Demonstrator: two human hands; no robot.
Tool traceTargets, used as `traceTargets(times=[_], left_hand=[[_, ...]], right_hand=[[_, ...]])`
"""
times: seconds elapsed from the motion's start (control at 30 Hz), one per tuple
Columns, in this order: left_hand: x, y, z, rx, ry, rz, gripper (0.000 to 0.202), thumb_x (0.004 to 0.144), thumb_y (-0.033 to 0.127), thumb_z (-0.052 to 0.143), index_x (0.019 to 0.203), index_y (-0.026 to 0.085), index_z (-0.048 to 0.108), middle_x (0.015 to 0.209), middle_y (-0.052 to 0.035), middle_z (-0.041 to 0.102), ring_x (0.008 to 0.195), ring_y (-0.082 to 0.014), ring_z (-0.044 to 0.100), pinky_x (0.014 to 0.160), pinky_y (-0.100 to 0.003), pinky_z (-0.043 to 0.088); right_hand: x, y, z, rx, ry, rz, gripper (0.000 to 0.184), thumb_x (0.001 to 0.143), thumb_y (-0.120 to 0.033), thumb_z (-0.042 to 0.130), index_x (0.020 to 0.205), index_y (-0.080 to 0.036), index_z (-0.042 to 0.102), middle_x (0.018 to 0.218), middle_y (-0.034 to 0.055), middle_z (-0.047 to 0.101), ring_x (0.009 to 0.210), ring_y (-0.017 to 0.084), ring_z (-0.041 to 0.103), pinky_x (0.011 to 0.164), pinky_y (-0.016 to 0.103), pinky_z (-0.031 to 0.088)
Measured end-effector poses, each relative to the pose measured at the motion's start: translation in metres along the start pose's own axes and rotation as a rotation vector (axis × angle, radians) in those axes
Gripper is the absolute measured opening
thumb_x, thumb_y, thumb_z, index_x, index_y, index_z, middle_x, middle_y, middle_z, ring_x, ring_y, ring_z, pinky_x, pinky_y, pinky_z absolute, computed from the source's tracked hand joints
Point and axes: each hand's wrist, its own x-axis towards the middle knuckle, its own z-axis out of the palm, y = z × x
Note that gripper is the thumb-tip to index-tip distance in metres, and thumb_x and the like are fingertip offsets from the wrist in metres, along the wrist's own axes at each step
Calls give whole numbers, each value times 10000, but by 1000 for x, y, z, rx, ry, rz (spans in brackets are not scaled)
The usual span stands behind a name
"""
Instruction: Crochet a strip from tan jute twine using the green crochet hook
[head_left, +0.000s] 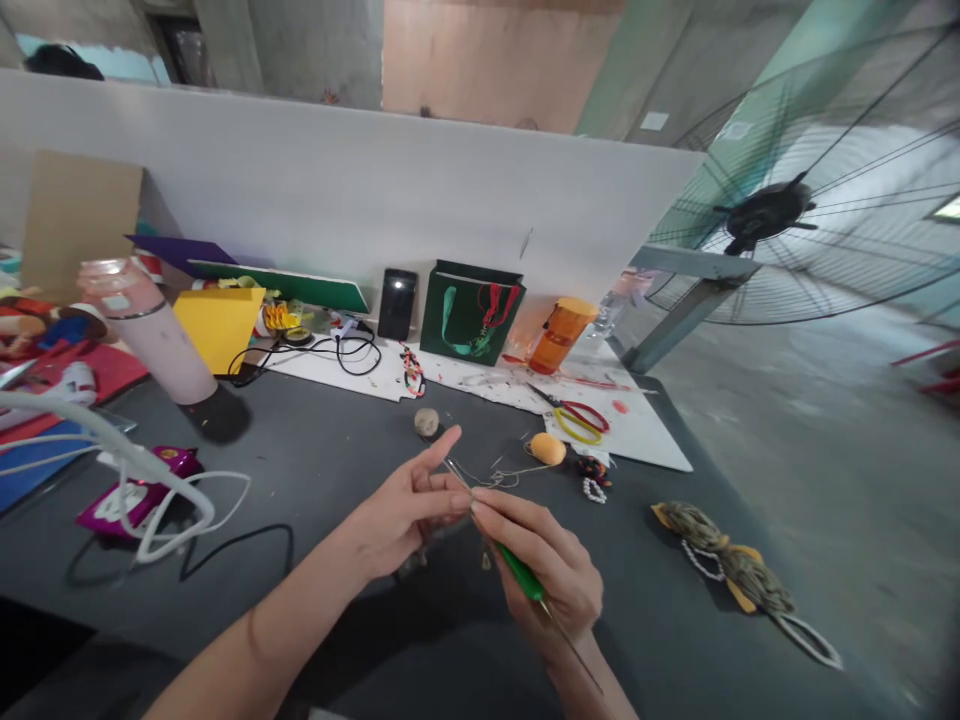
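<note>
My right hand [544,560] is closed around a green-handled crochet hook [521,572], with thin metal showing beyond both ends of the handle. My left hand [412,510] meets it at the fingertips, thumb raised, fingers curled on a thin thread; the small piece at the pinch is mostly hidden. That thread [506,478] trails loosely across the table towards an orange egg-shaped ball [547,449]. Below the fingers dangles a tiny pale bit [486,560], too small to name. A greyish round lump [427,422] lies just beyond my left hand.
Scissors [581,420] and a beaded strand [594,490] lie to the right, near a bundle of olive cord [727,555]. Behind stand a green gift bag [469,315], an orange bottle [562,335] and a phone [397,305]. At left are a pink bottle [154,335] and white cables [180,495].
</note>
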Motion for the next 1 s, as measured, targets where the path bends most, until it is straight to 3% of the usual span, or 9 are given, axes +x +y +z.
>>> traceTargets(times=[0.1, 0.23, 0.33, 0.47, 0.57, 0.67, 0.77, 0.9, 1.0], left_hand=[[-1, -2, 0, -41, -18, -63, 1103, 577, 208, 953, 1536, 187, 411, 626, 79, 618, 589, -70, 520, 675, -231, 420], [0, -1, -2, -32, -34, -24, 1033, 601, 195, 934, 1514, 235, 455, 638, 86, 603, 616, -88, 548, 766, -277, 464], [2, 1, -5, -17, -68, 19, 922, 641, 151, 897, 1475, 230, 514, 628, 86, 586, 589, -77, 518, 729, -270, 455], [3, 1, -7, -5, -114, 36, 760, 639, 117, 887, 1353, 228, 652, 696, 41, 640, 634, -81, 548, 665, -242, 408], [1, -2, -6, -6, -151, 102, 731, 642, 112, 883, 1322, 284, 679, 734, 34, 648, 679, -110, 583, 720, -272, 427], [-1, -4, -4, 22, -133, 162, 749, 640, 116, 885, 1329, 317, 671, 760, 35, 646, 693, -121, 583, 736, -283, 436], [0, -4, -1, 53, -57, 204, 748, 647, 176, 906, 1342, 302, 661, 787, 22, 673, 717, -114, 571, 720, -259, 436], [-1, -6, 6, 27, 59, 248, 901, 628, 208, 931, 1445, 257, 554, 740, 30, 687, 710, -101, 577, 729, -236, 448], [-9, -11, 11, -46, 128, 227, 923, 599, 195, 946, 1437, 220, 561, 679, 48, 671, 675, -80, 577, 729, -210, 451]], right_hand=[[-2, -3, 2, 49, 51, 104, 336, 907, -64, 640, 1138, -295, 719, 1024, 56, 810, 846, 222, 791, 711, 313, 651], [-4, -4, 4, 46, 209, 284, 151, 977, -207, 590, 1013, -267, 723, 853, 49, 794, 722, 210, 780, 625, 285, 641], [-5, -4, 8, 303, 276, 519, 101, 990, -316, 590, 991, -253, 669, 811, 54, 779, 613, 200, 757, 489, 258, 593], [1, -6, 14, 717, 266, 928, 266, 907, -498, 678, 923, -238, 621, 687, 23, 758, 400, 170, 653, 325, 222, 450], [6, -10, 19, 782, 304, 1043, 370, 801, -554, 770, 852, -214, 633, 619, 6, 729, 326, 134, 583, 274, 178, 339], [5, -14, 23, 746, 267, 926, 301, 840, -492, 757, 848, -201, 679, 691, 27, 750, 328, 110, 578, 277, 166, 328], [2, -12, 23, 609, 211, 668, 109, 953, -296, 646, 933, -231, 732, 860, 41, 778, 393, 104, 635, 334, 185, 439], [1, -4, 19, 308, 157, 214, 331, 897, -39, 626, 1088, -280, 750, 1029, 60, 791, 783, 187, 780, 605, 244, 626], [3, -7, 16, 184, 149, 117, 385, 840, 17, 671, 1084, -267, 761, 1048, 65, 792, 892, 193, 769, 769, 275, 633]])
